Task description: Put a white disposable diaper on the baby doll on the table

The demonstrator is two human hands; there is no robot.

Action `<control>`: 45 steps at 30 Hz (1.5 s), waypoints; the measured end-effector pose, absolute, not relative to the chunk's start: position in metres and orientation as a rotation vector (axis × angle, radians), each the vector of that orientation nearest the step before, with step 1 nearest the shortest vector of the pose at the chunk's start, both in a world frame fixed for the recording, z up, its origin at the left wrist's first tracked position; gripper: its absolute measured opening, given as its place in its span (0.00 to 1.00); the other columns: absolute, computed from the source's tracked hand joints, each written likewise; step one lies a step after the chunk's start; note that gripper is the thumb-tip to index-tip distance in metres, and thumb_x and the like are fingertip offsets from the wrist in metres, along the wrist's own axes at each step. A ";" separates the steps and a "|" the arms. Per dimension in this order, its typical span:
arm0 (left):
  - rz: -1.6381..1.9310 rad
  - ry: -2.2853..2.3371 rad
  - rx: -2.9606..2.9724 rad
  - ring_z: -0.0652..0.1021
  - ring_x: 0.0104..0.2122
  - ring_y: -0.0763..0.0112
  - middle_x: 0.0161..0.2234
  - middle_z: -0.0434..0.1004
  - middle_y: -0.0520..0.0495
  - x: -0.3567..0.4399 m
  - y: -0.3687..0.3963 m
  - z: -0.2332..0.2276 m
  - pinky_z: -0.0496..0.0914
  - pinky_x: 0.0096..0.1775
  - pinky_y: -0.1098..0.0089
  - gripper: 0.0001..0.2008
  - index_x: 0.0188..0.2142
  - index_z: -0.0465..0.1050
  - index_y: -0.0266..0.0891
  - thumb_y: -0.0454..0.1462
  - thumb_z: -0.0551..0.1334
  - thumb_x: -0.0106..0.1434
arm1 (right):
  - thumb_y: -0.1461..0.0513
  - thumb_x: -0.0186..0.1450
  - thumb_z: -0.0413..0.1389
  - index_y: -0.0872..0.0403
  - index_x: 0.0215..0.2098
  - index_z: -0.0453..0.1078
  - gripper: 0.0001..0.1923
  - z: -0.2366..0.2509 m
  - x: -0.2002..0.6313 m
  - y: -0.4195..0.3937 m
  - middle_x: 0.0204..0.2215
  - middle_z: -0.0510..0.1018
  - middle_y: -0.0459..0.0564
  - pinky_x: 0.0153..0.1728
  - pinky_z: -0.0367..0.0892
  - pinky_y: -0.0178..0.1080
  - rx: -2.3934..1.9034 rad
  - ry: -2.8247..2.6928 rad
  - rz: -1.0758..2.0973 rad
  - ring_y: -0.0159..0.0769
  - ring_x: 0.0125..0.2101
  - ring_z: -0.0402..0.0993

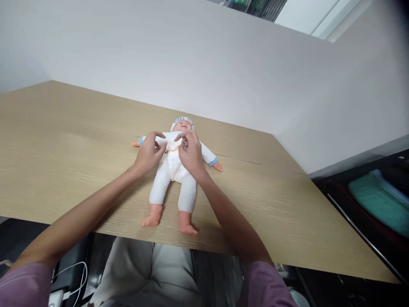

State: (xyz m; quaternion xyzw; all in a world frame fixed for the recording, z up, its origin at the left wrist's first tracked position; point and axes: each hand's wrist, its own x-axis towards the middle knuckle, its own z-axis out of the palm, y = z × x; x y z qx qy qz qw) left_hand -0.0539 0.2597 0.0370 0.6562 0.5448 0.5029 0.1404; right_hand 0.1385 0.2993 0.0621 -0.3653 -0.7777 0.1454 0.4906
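Observation:
A baby doll [187, 194] in a white outfit with blue cuffs lies on its back on the wooden table [96, 170], head away from me. It wears a white headband with dark lettering and has bare feet. Around its hips is a white diaper [173, 162], with a thin orange-yellow strip at the waist. My left hand [149, 151] is over the left side of the doll's waist, thumb and index finger curved and apart. On the other side hovers my right hand [191, 153], its thumb and index also apart, the other fingers curled. Whether the fingertips touch the diaper is unclear.
A pale wall [159, 55] rises behind the table. At the right stands a black object with a teal item [380, 200] on it. Below the near table edge are my grey-clad legs [134, 264] and, at lower left, a white cable [84, 273] with a plug.

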 end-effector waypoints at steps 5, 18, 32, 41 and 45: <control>1.025 1.379 2.200 0.81 0.35 0.59 0.37 0.85 0.47 -0.040 0.189 0.056 0.69 0.41 0.59 0.17 0.43 0.77 0.45 0.52 0.59 0.82 | 0.66 0.68 0.56 0.45 0.42 0.66 0.09 0.053 0.176 0.217 0.42 0.77 0.52 0.43 0.79 0.46 -0.781 -1.994 0.539 0.47 0.45 0.79; 0.814 1.553 2.169 0.76 0.28 0.59 0.28 0.79 0.50 -0.044 0.197 0.019 0.60 0.33 0.62 0.22 0.36 0.72 0.46 0.59 0.66 0.75 | 0.55 0.77 0.61 0.46 0.41 0.77 0.07 0.012 0.211 0.206 0.32 0.84 0.49 0.36 0.73 0.46 -1.198 -2.255 0.453 0.47 0.32 0.81; 1.075 1.207 2.193 0.81 0.49 0.58 0.50 0.79 0.42 -0.046 0.197 0.012 0.73 0.54 0.59 0.13 0.39 0.77 0.41 0.46 0.65 0.78 | 0.60 0.80 0.60 0.50 0.49 0.81 0.06 -0.007 0.204 0.192 0.50 0.83 0.57 0.55 0.75 0.51 -1.165 -2.219 0.172 0.52 0.51 0.78; 0.944 1.277 2.209 0.73 0.35 0.63 0.34 0.73 0.51 -0.045 0.198 0.016 0.65 0.41 0.63 0.14 0.36 0.68 0.43 0.46 0.62 0.78 | 0.59 0.79 0.59 0.51 0.52 0.77 0.07 -0.010 0.203 0.191 0.51 0.86 0.57 0.56 0.73 0.55 -1.153 -2.219 0.281 0.55 0.51 0.75; 0.924 1.350 2.105 0.68 0.30 0.66 0.29 0.66 0.55 -0.045 0.198 0.015 0.60 0.36 0.65 0.15 0.40 0.68 0.43 0.49 0.65 0.76 | 0.56 0.77 0.62 0.48 0.48 0.72 0.06 -0.011 0.200 0.197 0.45 0.85 0.54 0.53 0.74 0.51 -1.183 -2.034 0.393 0.52 0.50 0.79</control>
